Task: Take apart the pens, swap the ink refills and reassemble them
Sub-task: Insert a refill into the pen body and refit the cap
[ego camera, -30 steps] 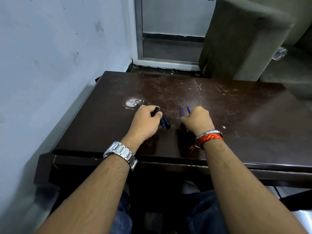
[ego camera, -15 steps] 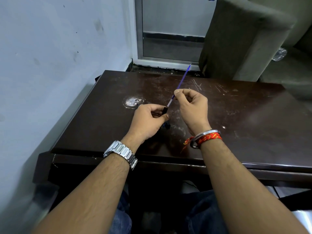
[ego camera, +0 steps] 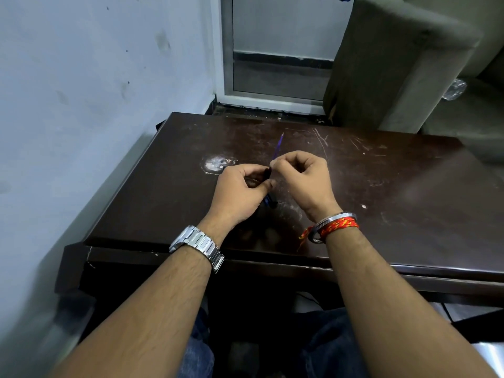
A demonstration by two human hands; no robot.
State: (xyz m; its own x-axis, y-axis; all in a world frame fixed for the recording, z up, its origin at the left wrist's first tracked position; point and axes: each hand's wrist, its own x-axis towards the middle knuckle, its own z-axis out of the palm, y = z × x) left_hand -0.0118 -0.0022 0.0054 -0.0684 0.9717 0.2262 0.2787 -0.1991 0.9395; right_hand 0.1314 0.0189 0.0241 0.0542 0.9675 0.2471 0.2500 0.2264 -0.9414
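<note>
Above the dark table (ego camera: 395, 186), my left hand (ego camera: 240, 192) grips a black pen barrel (ego camera: 267, 173), only its open end showing between thumb and fingers. My right hand (ego camera: 302, 178) pinches a thin blue ink refill (ego camera: 278, 145) right at the barrel's mouth; the refill's free end sticks up and away from me. Under my left hand, another dark pen part with blue on it (ego camera: 270, 201) lies on the table, mostly hidden.
A white worn patch (ego camera: 216, 163) marks the tabletop left of my hands. A wall runs along the table's left side. A grey upholstered sofa (ego camera: 395, 64) stands behind the far right edge, beside a door frame (ego camera: 226, 50).
Both hands rose off the table, the right lifting a blue refill to the barrel in the left. Since half a second ago less of the refill shows beyond my right fingers.
</note>
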